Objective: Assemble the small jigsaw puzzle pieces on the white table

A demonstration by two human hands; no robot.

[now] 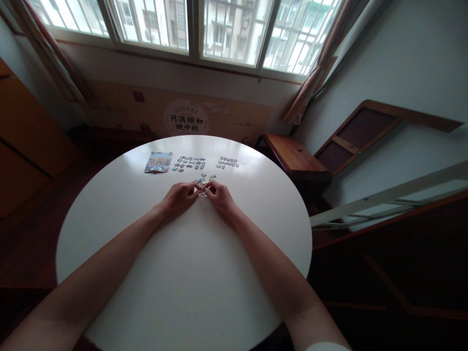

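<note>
Puzzle pieces [200, 163] lie in a loose group just right of the printed packet [158, 162], with a 2nd group [234, 161] farther right; they seem spread flat so each shape can be picked out. A 3rd cluster [201, 181] lies right of the packet and nearer the wearer. There the left hand [182, 194] and right hand [220, 196] meet from opposite sides, likely so 2 sets of fingers can work closely. Both have fingers curled in at the cluster; whether either grasps a piece I cannot tell. The packet rests on a round, white, faintly shiny tabletop [175, 287]. Beyond the packet, a lettered banner [186, 119] sits below barred windows [230, 34].
</note>
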